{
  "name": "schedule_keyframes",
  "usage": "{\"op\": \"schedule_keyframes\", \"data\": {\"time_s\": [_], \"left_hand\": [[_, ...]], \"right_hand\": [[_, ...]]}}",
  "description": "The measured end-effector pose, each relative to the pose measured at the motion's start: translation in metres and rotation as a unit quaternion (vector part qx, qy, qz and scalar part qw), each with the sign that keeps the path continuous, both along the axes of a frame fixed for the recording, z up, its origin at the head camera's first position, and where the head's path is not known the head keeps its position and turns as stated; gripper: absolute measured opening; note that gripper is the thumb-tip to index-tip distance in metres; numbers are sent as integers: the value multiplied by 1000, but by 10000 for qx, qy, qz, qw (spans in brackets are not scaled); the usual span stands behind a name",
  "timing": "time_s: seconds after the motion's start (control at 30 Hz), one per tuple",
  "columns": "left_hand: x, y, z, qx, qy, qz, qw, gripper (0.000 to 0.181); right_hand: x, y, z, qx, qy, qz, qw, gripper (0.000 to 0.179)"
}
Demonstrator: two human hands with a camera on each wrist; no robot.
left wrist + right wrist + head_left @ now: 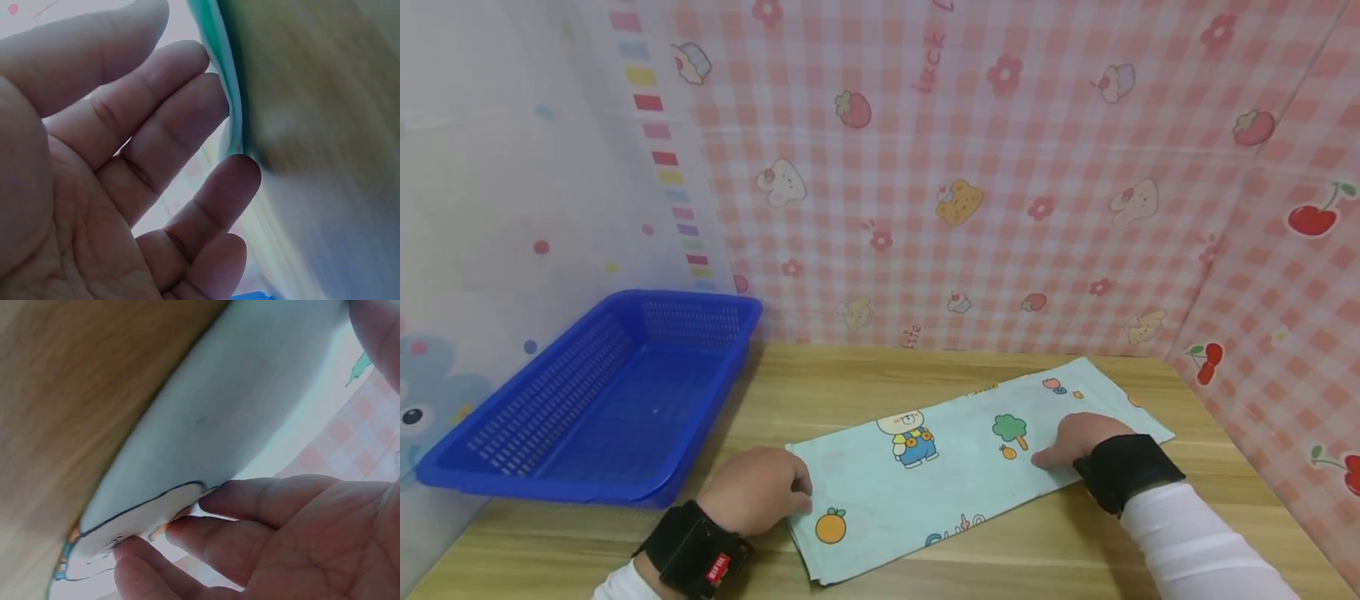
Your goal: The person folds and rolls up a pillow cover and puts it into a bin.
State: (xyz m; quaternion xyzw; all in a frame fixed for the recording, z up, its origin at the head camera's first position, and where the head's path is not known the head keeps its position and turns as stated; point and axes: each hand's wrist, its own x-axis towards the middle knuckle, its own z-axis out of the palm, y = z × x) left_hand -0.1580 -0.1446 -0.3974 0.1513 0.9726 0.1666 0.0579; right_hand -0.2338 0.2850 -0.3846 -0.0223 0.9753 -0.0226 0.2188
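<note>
A pale mint cloth (958, 479), folded into a long flat strip, lies slantwise on the table; a bear, a tree and an orange are printed on it. Beside its left end is my left hand (756, 492), its fingertips right at the layered edge. In the left wrist view the fingers (181, 125) are loosely bent and the thumb stands apart from them. My right hand (1078, 442) rests on the cloth toward its right end, thumb pointing left. The right wrist view shows fingertips (219, 500) touching the cloth, thumb well apart.
A blue plastic basket (707, 417) with perforated walls stands on the left, close to the left hand. The wood-grain table (850, 383) meets a pink checked curtain (925, 250) at the back and right. A white printed sheet (512, 208) hangs on the left.
</note>
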Motion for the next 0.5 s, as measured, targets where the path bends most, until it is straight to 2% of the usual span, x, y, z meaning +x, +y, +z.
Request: {"op": "schedule_keyframes", "data": {"time_s": [0.13, 0.27, 0.4, 0.5], "left_hand": [[-5, -2, 0, 74, -18, 185, 9998, 12], [-15, -3, 3, -32, 127, 324, 9994, 3], [-26, -6, 5, -239, 277, 358, 9987, 17], [-31, -9, 4, -362, 296, 302, 9984, 22]], "right_hand": [[12, -23, 2, -298, 603, 55, 9977, 45], [34, -72, 13, -951, 1172, 413, 9877, 43], [62, -129, 20, -1814, 1178, 1078, 9704, 27], [83, -165, 16, -2280, 920, 1662, 9549, 16]]}}
